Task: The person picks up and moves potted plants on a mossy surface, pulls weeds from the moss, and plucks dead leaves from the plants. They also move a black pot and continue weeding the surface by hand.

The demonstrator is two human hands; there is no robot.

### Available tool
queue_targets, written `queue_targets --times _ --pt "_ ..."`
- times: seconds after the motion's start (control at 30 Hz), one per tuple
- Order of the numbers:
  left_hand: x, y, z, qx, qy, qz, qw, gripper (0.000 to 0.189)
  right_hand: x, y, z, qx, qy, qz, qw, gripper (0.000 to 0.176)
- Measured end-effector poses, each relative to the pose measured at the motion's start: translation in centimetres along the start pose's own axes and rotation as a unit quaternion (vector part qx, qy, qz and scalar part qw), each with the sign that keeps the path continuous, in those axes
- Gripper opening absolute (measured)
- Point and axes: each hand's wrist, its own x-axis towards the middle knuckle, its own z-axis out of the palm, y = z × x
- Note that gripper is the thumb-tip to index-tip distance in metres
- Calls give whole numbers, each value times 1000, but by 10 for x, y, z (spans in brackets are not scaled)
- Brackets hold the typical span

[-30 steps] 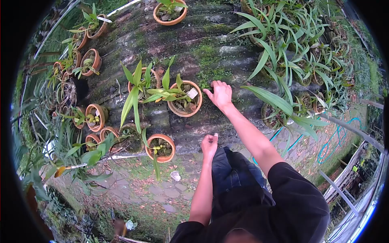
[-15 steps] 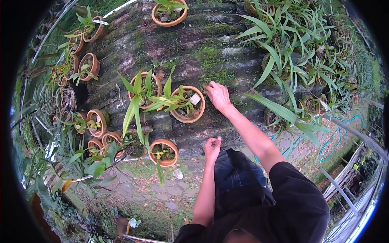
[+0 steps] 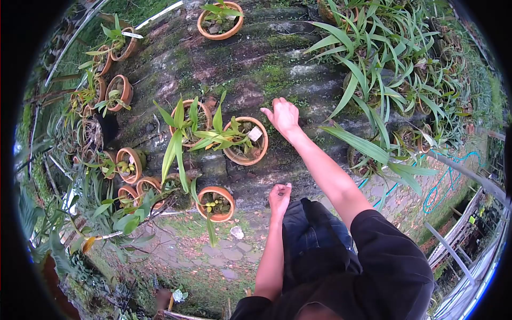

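My right hand (image 3: pixel 283 116) is over the mossy corrugated surface (image 3: pixel 250 69), just right of a clay pot (image 3: pixel 260 156) and apart from its rim. Its thumb sticks out to the left and the other fingers curl downward; nothing shows between them. That pot holds a leafy plant and a pale tag (image 3: pixel 255 134). My left hand (image 3: pixel 279 197) is near the surface's front edge, below the pot, with fingers curled in toward the thumb. Whatever it may hold is too small to make out. Another potted plant (image 3: pixel 180 120) stands directly left of the tagged pot.
Several small clay pots (image 3: pixel 128 165) line the left side. One pot (image 3: pixel 216 204) sits at the front edge and another (image 3: pixel 220 24) at the far edge. Dense long-leaved plants (image 3: pixel 373 69) crowd the right side. A turquoise hose (image 3: pixel 450 176) lies on the ground at right.
My right hand has moved slightly up and away from the tagged pot's rim, and its thumb now stands apart. My left hand has hardly moved. The view has shifted slightly.
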Motion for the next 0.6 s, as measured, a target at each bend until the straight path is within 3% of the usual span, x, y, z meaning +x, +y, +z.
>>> queue_targets --times 0.13,0.23,0.4,0.5,0.6 --pt "0 -1 0 -13 0 5 1000 23 17 -3 14 6 -58 -15 998 24" --pt "0 0 0 -9 -2 4 1000 24 15 5 13 36 -25 -78 996 22" --pt "1 -6 0 -14 1 10 1000 24 -17 22 -29 235 -6 -24 972 20" --pt "0 -6 0 -10 7 21 1000 25 -58 26 -61 270 -73 35 959 22" --pt "1 -5 0 -23 8 36 999 26 -111 42 -79 275 -100 25 956 25"
